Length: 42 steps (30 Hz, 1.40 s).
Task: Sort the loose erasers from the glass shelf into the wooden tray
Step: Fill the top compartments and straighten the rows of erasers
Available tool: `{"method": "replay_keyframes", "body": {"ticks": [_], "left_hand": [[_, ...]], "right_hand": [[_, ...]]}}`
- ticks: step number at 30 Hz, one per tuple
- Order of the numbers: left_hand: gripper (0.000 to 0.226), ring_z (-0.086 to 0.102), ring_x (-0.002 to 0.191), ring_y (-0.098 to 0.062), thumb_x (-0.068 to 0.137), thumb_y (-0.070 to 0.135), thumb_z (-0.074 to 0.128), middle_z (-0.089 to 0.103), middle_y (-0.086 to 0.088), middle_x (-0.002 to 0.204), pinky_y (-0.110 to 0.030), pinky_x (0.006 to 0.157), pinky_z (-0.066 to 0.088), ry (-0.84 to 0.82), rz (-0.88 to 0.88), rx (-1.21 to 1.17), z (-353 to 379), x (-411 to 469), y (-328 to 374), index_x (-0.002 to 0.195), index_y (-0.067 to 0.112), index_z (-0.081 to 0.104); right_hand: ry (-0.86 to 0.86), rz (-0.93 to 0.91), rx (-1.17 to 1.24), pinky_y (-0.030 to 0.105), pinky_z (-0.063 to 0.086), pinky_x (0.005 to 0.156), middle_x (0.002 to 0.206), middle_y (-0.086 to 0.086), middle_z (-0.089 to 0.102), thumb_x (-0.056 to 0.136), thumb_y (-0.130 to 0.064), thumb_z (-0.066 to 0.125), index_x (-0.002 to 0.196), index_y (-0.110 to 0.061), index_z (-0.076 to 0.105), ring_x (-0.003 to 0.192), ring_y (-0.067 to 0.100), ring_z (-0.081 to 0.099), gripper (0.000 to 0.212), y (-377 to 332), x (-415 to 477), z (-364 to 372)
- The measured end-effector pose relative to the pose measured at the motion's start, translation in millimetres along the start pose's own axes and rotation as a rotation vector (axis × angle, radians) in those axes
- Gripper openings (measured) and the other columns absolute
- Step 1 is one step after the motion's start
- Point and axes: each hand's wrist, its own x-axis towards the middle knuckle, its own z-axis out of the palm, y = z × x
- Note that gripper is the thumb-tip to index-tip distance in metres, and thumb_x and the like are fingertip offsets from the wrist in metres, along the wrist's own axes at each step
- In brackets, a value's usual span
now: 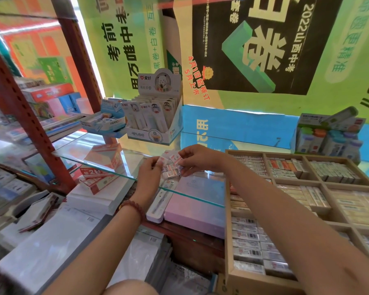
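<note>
Both left hand point(150, 170) and right hand point(195, 159) pinched small white wrapped erasers point(171, 169) on the clear glass shelf point(90, 155), gathering them; next, likely, rightward to the divided wooden tray point(228, 209).

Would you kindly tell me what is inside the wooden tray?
The wooden tray holds rows of wrapped erasers, packed in its compartments. The right forearm crosses over it, so parts of the middle compartments are covered and cannot be checked.
</note>
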Motion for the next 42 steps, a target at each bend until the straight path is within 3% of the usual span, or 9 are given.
{"method": "replay_keyframes", "body": {"ticks": [3, 9, 13, 17, 19, 24, 30, 36, 42], "left_hand": [[0.008, 0.062, 0.076, -0.015, 0.095, 0.006, 0.049, 0.062, -0.01, 0.094, -0.019, 0.063, 0.054, 0.015, -0.149, -0.371, 2.5, -2.4, 10.4, 0.102, 0.005, 0.053], [0.021, 0.067, 0.08, -0.022, 0.095, 0.01, 0.039, 0.066, -0.016, 0.093, -0.023, 0.061, 0.056, -0.006, -0.273, -0.556, 6.2, -4.3, 24.4, 0.096, 0.004, 0.059], [0.023, 0.065, 0.095, -0.026, 0.096, 0.018, 0.049, 0.061, -0.015, 0.105, -0.027, 0.07, 0.056, 0.069, -0.22, -0.371, 4.7, -3.4, 15.2, 0.114, 0.004, 0.051], [0.029, 0.062, 0.096, -0.028, 0.095, 0.017, 0.045, 0.059, -0.017, 0.112, -0.033, 0.072, 0.054, 0.205, -0.254, -0.355, -2.5, 2.5, 7.7, 0.121, 0.005, 0.047], [0.024, 0.061, 0.094, -0.024, 0.098, 0.018, 0.041, 0.058, -0.014, 0.11, -0.032, 0.075, 0.054, 0.223, -0.265, -0.411, -4.3, 0.5, 10.9, 0.12, 0.009, 0.044], [0.015, 0.06, 0.093, -0.023, 0.1, 0.019, 0.04, 0.057, -0.015, 0.113, -0.029, 0.072, 0.053, 0.235, -0.279, -0.458, -3.8, -3.0, 11.7, 0.114, 0.015, 0.04], [0.014, 0.06, 0.096, -0.027, 0.097, 0.015, 0.045, 0.057, -0.021, 0.117, -0.036, 0.078, 0.055, 0.239, -0.302, -0.464, -6.0, -4.8, 12.3, 0.11, 0.009, 0.044], [0.008, 0.059, 0.084, -0.019, 0.096, 0.015, 0.049, 0.056, -0.011, 0.103, -0.031, 0.072, 0.055, 0.219, -0.268, -0.506, -11.9, -3.7, 37.2, 0.103, 0.018, 0.047], [0.016, 0.063, 0.078, -0.018, 0.099, 0.01, 0.036, 0.062, -0.011, 0.096, -0.023, 0.057, 0.056, -0.116, -0.155, -0.593, 37.2, -26.7, 92.5, 0.108, 0.011, 0.049]], "right_hand": [[-0.092, -0.017, 0.182, 0.024, 0.059, 0.07, 0.091, 0.014, 0.064, 0.093, 0.002, 0.053, 0.102, -0.004, 0.054, 0.07, 0.014, 0.069, 0.011, -6.9, -2.5, 7.2], [0.099, -0.124, -0.026, 0.017, 0.05, 0.048, 0.07, 0.009, 0.061, 0.086, -0.005, 0.067, 0.077, -0.012, 0.053, 0.045, 0.006, 0.057, 0.018, -14.8, 2.9, 17.7], [0.19, -0.226, -0.291, 0.012, 0.043, 0.055, 0.075, 0.003, 0.062, 0.087, -0.009, 0.066, 0.085, -0.008, 0.065, 0.063, 0.006, 0.054, 0.002, -17.1, 6.9, 24.0], [0.266, -0.253, -0.728, 0.03, 0.044, 0.084, 0.113, 0.006, 0.058, 0.087, -0.015, 0.064, 0.105, -0.013, 0.07, 0.102, 0.017, 0.053, 0.019, -6.5, 9.9, 22.7], [0.161, -0.21, -1.032, 0.03, 0.044, 0.081, 0.12, 0.001, 0.056, 0.087, -0.022, 0.066, 0.114, -0.022, 0.066, 0.108, 0.017, 0.054, 0.027, -1.1, 5.7, 23.1], [0.183, -0.239, -1.218, 0.028, 0.043, 0.073, 0.112, 0.001, 0.063, 0.085, -0.028, 0.069, 0.11, -0.019, 0.064, 0.101, 0.02, 0.06, 0.027, -0.3, 3.8, 29.9], [0.158, -0.169, -1.118, 0.034, 0.05, 0.08, 0.113, 0.006, 0.062, 0.087, -0.033, 0.064, 0.112, -0.011, 0.063, 0.099, 0.022, 0.059, 0.033, 4.0, -0.6, 27.8], [0.445, -0.372, -0.633, 0.021, 0.043, 0.067, 0.093, -0.001, 0.06, 0.085, -0.027, 0.067, 0.093, -0.013, 0.061, 0.07, 0.004, 0.052, 0.018, -28.8, -29.4, -3.7], [0.531, -0.4, -0.694, 0.029, 0.047, 0.072, 0.102, -0.006, 0.065, 0.083, -0.032, 0.069, 0.096, -0.022, 0.06, 0.069, 0.002, 0.049, 0.02, -40.0, -73.2, -16.4]]}}
